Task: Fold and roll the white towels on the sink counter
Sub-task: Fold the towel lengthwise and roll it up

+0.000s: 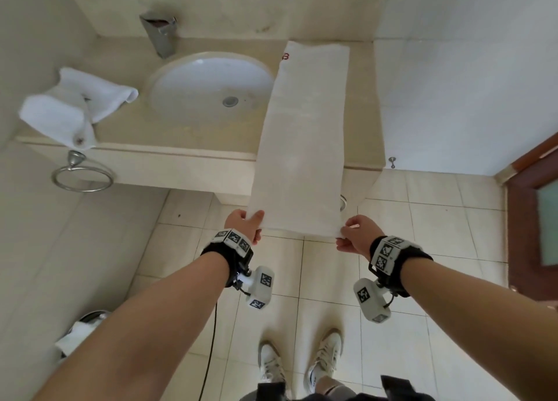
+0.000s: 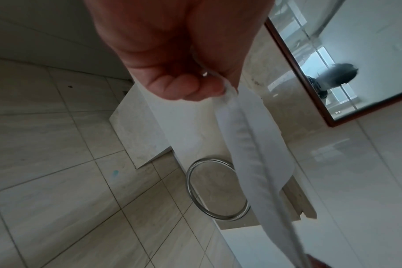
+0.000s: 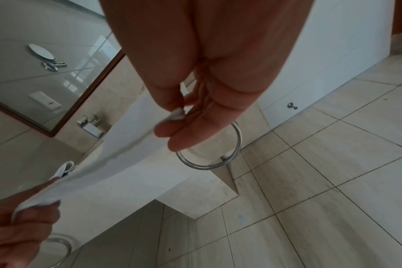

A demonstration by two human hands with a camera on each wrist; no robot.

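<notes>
A long white towel (image 1: pixel 305 135), folded into a narrow strip, lies on the right part of the sink counter (image 1: pixel 193 141) and stretches off its front edge toward me. My left hand (image 1: pixel 246 224) pinches its near left corner, thumb on top. My right hand (image 1: pixel 351 234) pinches the near right corner. In the left wrist view the towel (image 2: pixel 248 145) runs edge-on from my curled fingers (image 2: pixel 184 87). In the right wrist view my fingertips (image 3: pixel 172 130) pinch the towel (image 3: pixel 108 163). A second white towel (image 1: pixel 69 105) lies crumpled at the counter's left end.
An oval basin (image 1: pixel 211 90) with a chrome tap (image 1: pixel 160 32) sits left of the stretched towel. A chrome towel ring (image 1: pixel 81 174) hangs under the counter's left front, another ring (image 3: pixel 218 154) below its right. A wooden door (image 1: pixel 537 213) stands at right. Tiled floor and my shoes (image 1: pixel 302 361) are below.
</notes>
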